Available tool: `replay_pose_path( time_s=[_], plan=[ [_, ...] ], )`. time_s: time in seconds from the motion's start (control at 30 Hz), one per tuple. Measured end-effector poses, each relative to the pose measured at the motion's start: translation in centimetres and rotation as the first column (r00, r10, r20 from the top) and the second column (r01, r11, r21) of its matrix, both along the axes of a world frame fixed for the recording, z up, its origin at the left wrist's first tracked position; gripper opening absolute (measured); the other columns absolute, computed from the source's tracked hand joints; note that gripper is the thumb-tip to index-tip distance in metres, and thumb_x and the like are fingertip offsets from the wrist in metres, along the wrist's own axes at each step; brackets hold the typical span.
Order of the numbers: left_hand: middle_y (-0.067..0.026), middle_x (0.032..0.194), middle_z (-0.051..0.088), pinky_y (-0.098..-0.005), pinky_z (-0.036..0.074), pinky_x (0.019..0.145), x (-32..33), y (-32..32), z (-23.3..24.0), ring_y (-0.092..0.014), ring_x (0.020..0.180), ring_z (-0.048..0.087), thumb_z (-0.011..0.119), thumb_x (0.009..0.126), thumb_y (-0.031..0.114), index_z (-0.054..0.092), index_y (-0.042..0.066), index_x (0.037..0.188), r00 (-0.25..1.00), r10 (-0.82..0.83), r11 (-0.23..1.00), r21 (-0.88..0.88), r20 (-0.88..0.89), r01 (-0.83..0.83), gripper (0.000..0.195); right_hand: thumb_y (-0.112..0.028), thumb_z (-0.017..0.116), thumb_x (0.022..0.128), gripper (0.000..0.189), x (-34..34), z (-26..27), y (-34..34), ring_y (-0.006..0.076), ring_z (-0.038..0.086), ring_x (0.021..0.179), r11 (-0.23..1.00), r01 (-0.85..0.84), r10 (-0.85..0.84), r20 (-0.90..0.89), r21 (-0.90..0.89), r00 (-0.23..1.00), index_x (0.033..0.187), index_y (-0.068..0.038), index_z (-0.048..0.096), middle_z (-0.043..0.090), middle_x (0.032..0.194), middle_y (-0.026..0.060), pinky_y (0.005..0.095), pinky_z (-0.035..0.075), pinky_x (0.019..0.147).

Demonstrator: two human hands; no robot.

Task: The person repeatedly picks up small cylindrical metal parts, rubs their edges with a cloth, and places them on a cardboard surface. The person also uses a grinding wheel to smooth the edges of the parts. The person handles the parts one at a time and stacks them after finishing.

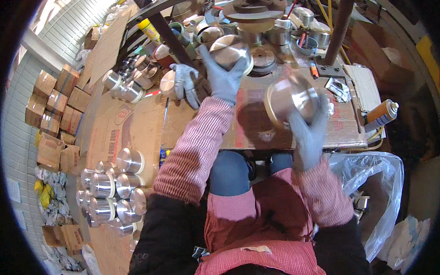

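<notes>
My left hand (222,79), in a grey work glove, has thumb and fingers spread around a shiny round metal can (228,50) with a pale rim, beside the press's lower round die (263,59). Nearer to me, my right hand (309,134), also gloved and blurred by motion, grips another round metal can (295,96) with a pale band at its edge. This second can is tilted above the cardboard-covered bench (256,136). Over the lower die hangs the press's round upper head (253,12), between dark metal posts.
Several metal cans with pale rims (128,160) are stacked at left. A loose grey glove (185,82) lies beyond my left forearm. At right are a spray can (381,113), an orange lighter (314,69) and a clear plastic bag (392,175). Cardboard boxes (53,105) stand along the wall.
</notes>
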State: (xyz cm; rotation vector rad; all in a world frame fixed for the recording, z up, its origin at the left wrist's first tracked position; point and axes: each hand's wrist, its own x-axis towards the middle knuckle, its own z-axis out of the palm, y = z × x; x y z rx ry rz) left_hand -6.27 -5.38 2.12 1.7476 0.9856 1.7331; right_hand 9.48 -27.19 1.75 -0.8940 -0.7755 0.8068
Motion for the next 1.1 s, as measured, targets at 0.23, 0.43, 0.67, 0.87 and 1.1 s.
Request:
replay_pose_path(
  time_s=[0.23,0.43,0.67,0.87,1.1],
  plan=[
    [-0.0238,0.131,0.062,-0.0427,0.05,0.102,7.2,4.8,-3.0,-0.034,0.12,0.062,0.093,0.076,0.029,0.044,-0.006,0.143,0.979,-0.194,0.967,-0.178,-0.061,0.181,0.09,-0.04,0.087,0.074,0.114,5.2,-5.4,-22.9,0.0318,0.036,0.147,0.672,0.72,-0.399,0.733,-0.175,0.55,0.162,-0.003,0.024,0.034,0.16,0.0172,0.0438,0.03,0.122],
    [-0.0291,0.147,0.05,-0.0449,0.04,0.114,2.7,-5.9,-1.7,-0.039,0.138,0.049,0.08,0.089,0.022,0.04,-0.007,0.148,0.929,-0.023,0.998,-0.061,-0.369,0.0,0.077,-0.039,0.081,0.086,0.098,14.4,-18.5,-34.8,0.0363,0.045,0.14,0.372,0.831,-0.571,0.604,-0.414,0.557,0.16,-0.003,0.028,0.036,0.159,0.022,0.0485,0.038,0.117],
    [-0.0209,0.139,0.058,-0.0483,0.04,0.115,-12.7,-28.1,-2.3,-0.041,0.134,0.052,0.077,0.083,0.007,0.061,-0.001,0.131,0.76,-0.021,0.996,-0.079,-0.65,-0.04,0.052,-0.038,0.077,0.092,0.089,17.4,-23.6,-34.1,0.0356,0.048,0.14,0.468,0.784,-0.46,0.645,-0.408,0.61,0.158,0.0,0.031,0.044,0.154,0.0243,0.0465,0.041,0.116],
    [-0.0297,0.148,0.046,-0.0589,0.035,0.111,-28.9,-33.2,0.8,-0.051,0.132,0.044,0.071,0.094,0.041,0.042,-0.002,0.149,0.17,0.499,0.619,0.212,-0.85,-0.756,0.075,-0.029,0.062,0.104,0.063,9.3,-16.1,-23.5,0.0321,0.047,0.14,0.649,0.716,-0.239,0.824,-0.257,0.513,0.156,-0.001,0.038,0.044,0.156,0.0232,0.043,0.042,0.113],
    [-0.0221,0.144,0.054,-0.0536,0.034,0.114,-33.2,-36.0,-1.3,-0.041,0.134,0.049,0.066,0.096,0.039,0.05,0.005,0.147,0.244,0.382,0.646,0.068,-0.891,-0.76,0.063,-0.012,0.057,0.103,0.05,-2.2,-8.3,-15.2,0.0336,0.049,0.138,0.973,0.2,-0.125,0.457,-0.119,0.881,0.148,0.005,0.047,0.05,0.151,0.0211,0.0446,0.037,0.117]
  ],
)
